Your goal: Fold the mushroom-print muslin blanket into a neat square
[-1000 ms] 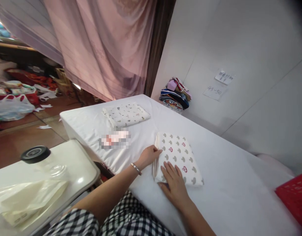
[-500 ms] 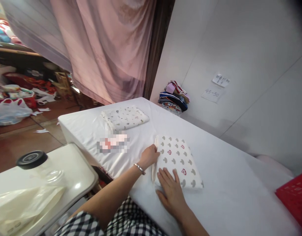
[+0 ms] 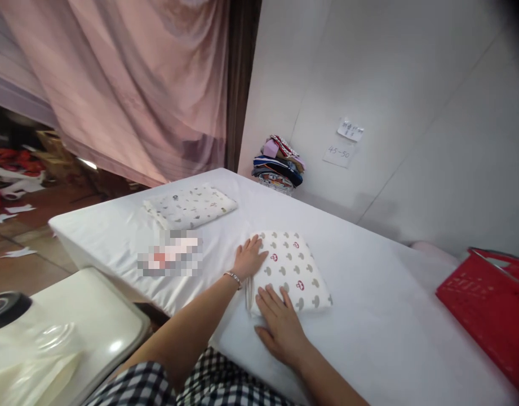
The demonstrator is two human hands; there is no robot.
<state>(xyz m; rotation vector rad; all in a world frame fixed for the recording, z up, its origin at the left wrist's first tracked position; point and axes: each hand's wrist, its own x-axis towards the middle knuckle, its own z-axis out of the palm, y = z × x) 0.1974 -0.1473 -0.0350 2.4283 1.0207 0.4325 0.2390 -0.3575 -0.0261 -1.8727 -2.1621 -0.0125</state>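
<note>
A folded white cloth printed with grey and red mouse-head shapes [image 3: 291,268] lies on the white-covered table [image 3: 369,316]. My left hand [image 3: 248,256] rests flat on the cloth's left edge, fingers stretched out. My right hand [image 3: 280,324] lies flat on its near corner, fingers spread. Neither hand grips anything. A second folded cloth with small prints [image 3: 191,206] sits farther back on the left. A blurred pink and white item [image 3: 170,255] lies between the two cloths.
A red basket [image 3: 487,304] stands at the right edge. A pile of folded colourful clothes [image 3: 278,163] leans against the wall at the back. A white side table [image 3: 73,332] with a black-lidded jar [image 3: 5,304] is at the lower left. Pink curtains hang behind.
The view has swung to the right, bringing the red basket further in. My left hand has moved from the cloth's side edge up onto its top, fingers flattened.
</note>
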